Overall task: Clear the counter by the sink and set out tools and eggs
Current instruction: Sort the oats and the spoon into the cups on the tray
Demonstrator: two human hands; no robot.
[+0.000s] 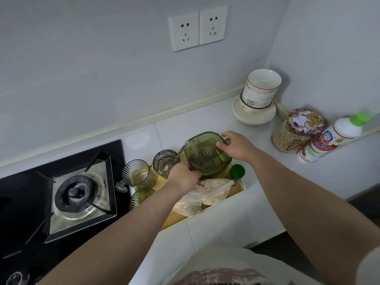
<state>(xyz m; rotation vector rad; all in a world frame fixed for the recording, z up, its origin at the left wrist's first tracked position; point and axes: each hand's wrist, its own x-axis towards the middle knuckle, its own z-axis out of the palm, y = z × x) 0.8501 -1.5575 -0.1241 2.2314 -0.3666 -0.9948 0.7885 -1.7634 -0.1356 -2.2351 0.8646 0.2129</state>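
Holding the bowl point(207, 155) two-handed, the person has it tilted just above the far end of the tray point(205, 209). The left hand point(183, 177) grips the near-left rim with fingers curled underneath. The right hand point(236, 149) closes over the far-right corner, where a small lug or handle seems to project. The bowl is green and see-through with moulded ribs. Whether it is glass or hard plastic cannot be told, so it should be treated as stiff, smooth-walled, breakable and possibly slick. Judged by its size it is moderately light, though any residue inside would add weight and could spill at this tilt. Opposite corners of the rim are the sound places to take hold, as the walls offer no purchase. Directly left of the left hand stand two glasses point(165, 162) point(137, 171), and a clear utensil point(181, 151) leans close to the gripped rim, so a knock is the main risk on lifting clear. Below the grip lie a bag point(209, 191) of oat-like grain and a green-capped bottle point(237, 171), whose body is hidden behind the bowl. A third glass point(141, 196) is partly covered by the left forearm. The left fingertips are out of sight beneath the bowl. Whether the bowl carries a lid cannot be made out. Neither sink nor eggs are in view.
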